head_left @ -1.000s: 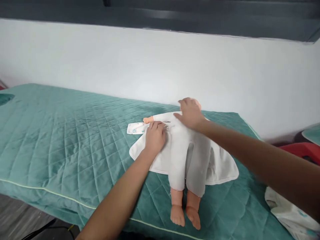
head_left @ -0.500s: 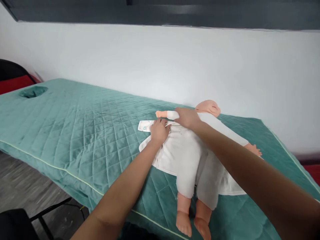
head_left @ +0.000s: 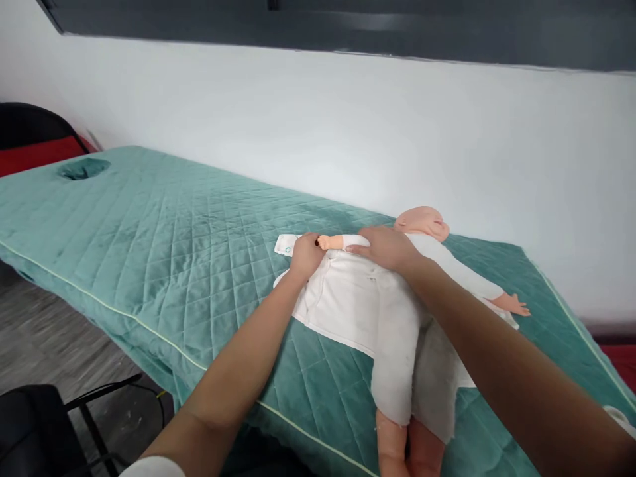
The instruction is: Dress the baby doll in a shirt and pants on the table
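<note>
A baby doll (head_left: pixel 396 358) with a white cloth body lies on its back over a spread white baby garment (head_left: pixel 338 301). My right hand (head_left: pixel 390 249) is closed round the doll's white upper arm, the thumb along its near side. The doll's small hand (head_left: pixel 328 242) points left and touches my left hand (head_left: pixel 307 255). Those left fingers are curled round the garment's sleeve, whose printed end (head_left: pixel 285 244) sticks out beyond them. Whether the doll's fingertips are inside the sleeve is hidden. The doll's other arm (head_left: pixel 511 303) stretches out to the right.
The bed (head_left: pixel 173 245) has a green quilted cover and a face hole (head_left: pixel 84 169) at its far left. A white wall (head_left: pixel 298 119) runs behind it. Black and red chairs stand at the far left, and a black seat (head_left: pixel 34 430) is at the lower left.
My left hand has gone from lying on the sleeve to gripping it against the doll's hand. The doll has shifted slightly right and nearer in view, and my right hand stays on its arm.
</note>
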Motion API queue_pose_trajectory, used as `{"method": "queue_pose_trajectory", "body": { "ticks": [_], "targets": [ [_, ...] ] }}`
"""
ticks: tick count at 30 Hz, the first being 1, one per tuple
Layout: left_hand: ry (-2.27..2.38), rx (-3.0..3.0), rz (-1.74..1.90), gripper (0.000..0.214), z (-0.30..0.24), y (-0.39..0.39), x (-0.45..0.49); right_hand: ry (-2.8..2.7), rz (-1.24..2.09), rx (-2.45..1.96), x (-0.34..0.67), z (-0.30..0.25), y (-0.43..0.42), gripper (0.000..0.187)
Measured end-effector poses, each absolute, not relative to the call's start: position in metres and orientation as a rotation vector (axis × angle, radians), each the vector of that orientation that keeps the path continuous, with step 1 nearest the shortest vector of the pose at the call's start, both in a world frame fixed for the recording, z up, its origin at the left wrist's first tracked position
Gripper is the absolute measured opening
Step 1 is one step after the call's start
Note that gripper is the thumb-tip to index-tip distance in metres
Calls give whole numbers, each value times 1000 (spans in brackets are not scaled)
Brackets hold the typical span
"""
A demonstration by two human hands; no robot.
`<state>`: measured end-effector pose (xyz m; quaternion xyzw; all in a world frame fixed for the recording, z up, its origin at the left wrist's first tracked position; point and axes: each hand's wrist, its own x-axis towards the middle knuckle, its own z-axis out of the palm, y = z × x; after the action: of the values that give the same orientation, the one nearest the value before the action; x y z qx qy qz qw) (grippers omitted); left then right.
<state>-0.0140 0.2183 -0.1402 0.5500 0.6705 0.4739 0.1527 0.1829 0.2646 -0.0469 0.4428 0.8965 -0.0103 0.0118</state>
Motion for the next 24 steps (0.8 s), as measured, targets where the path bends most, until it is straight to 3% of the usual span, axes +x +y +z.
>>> {"method": "queue_pose_trajectory", "body": {
  "ticks": [11, 24],
  "targets": [
    [1975, 1515, 1518, 20, -134, 206, -15, 2776, 95, 1404, 182, -56, 254, 51],
    [1698, 1152, 1737, 16, -129, 197, -14, 2781, 121, 1420, 182, -53, 244, 47]
  ]
}}
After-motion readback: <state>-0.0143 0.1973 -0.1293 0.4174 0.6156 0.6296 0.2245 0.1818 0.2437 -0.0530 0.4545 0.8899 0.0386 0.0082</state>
